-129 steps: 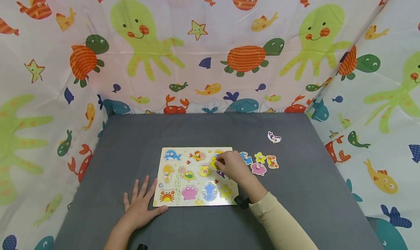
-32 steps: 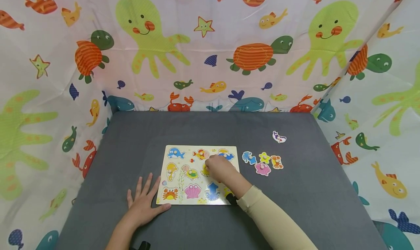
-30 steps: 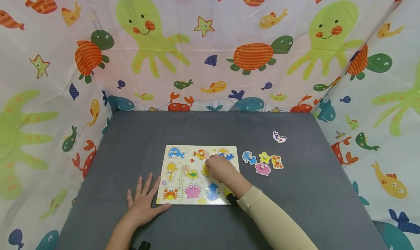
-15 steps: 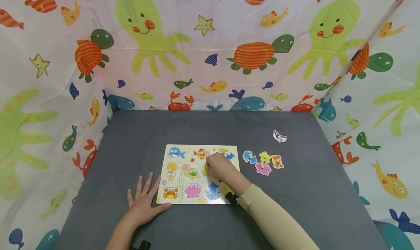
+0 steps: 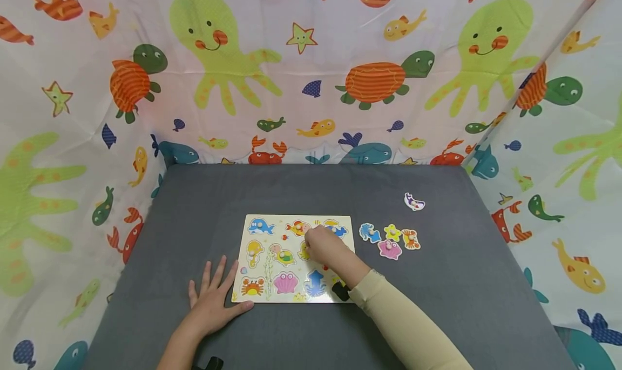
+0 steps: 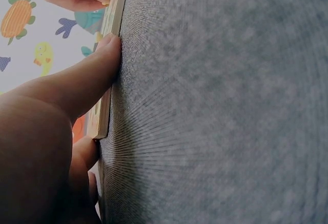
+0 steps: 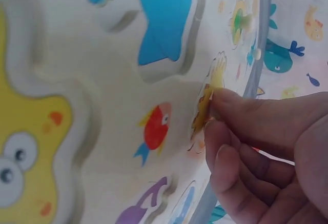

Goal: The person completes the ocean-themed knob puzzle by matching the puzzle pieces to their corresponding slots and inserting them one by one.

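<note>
On the grey table lies a wooden peg puzzle board with sea-animal pictures. My right hand is over its right half, thumb and fingertips pinching a yellow puzzle piece. The piece lies against the board's middle row in the right wrist view, its knob hidden by the fingers. My left hand rests on the table at the board's left side, fingers spread. Its thumb touches the board's near edge. Knobbed pieces sit in the board, among them a whale, a seahorse and a turtle.
Loose pieces lie right of the board: a blue octopus, a yellow star, an orange-striped piece and a pink one. A purple-and-white piece lies farther back. Sea-animal curtains enclose the table's back and sides.
Since the oldest frame, my right hand has brought the yellow piece leftward and down to the board's middle row. Over the last second it stays nearly still there. The left hand keeps its place.
</note>
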`<state>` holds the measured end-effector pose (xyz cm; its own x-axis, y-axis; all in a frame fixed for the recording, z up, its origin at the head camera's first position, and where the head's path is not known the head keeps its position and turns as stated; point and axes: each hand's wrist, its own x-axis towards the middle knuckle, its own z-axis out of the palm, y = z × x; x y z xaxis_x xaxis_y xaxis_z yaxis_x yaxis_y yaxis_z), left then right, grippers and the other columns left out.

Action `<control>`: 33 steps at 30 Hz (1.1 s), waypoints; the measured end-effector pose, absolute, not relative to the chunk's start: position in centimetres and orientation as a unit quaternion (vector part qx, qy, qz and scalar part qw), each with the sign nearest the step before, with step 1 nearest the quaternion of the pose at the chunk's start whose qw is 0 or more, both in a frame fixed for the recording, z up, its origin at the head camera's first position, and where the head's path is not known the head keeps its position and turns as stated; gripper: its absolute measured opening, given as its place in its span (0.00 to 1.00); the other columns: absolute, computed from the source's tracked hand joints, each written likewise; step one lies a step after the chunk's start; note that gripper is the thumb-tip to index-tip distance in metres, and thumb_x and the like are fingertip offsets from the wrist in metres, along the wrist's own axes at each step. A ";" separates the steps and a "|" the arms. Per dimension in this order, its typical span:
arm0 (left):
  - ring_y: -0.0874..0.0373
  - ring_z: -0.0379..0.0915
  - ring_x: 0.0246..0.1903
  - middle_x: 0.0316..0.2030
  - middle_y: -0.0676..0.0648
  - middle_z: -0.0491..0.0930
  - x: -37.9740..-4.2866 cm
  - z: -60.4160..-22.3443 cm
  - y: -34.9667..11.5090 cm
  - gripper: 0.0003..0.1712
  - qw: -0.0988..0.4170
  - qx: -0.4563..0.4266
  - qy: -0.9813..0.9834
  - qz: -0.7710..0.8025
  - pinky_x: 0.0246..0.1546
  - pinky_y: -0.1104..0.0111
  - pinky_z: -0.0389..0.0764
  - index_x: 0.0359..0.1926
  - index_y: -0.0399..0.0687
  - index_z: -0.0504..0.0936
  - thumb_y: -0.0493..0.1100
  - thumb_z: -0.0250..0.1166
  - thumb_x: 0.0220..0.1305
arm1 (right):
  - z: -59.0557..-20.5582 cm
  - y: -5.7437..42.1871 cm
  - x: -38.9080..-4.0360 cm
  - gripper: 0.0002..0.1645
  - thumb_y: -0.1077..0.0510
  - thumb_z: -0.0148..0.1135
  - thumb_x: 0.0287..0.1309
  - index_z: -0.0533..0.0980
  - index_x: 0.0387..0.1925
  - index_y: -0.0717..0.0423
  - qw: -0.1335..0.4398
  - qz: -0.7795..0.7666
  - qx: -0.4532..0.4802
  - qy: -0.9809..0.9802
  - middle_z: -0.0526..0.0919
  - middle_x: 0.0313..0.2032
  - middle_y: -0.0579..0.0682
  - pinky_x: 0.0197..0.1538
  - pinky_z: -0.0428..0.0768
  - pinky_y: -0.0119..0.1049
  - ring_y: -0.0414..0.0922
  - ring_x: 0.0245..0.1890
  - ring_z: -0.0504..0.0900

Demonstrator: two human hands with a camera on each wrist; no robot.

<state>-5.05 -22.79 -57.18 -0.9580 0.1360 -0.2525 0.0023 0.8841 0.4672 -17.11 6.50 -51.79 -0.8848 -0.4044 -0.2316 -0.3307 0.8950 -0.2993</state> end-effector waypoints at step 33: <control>0.34 0.17 0.78 0.82 0.43 0.33 -5.0 -57.2 -22.7 0.66 0.167 0.032 0.959 0.226 0.63 0.24 0.24 0.82 0.60 0.46 0.82 0.61 0.51 | -48.1 14.8 -15.6 0.10 0.58 0.74 0.57 0.86 0.40 0.58 0.098 -0.296 -0.180 0.933 0.87 0.33 0.46 0.35 0.81 0.34 0.40 0.31 0.81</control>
<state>-5.05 -22.66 -57.17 -0.9424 0.1372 -0.3052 -0.0133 0.8960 0.4439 -15.62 14.78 -48.08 -0.9155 -0.3948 -0.0770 -0.2784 0.7602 -0.5871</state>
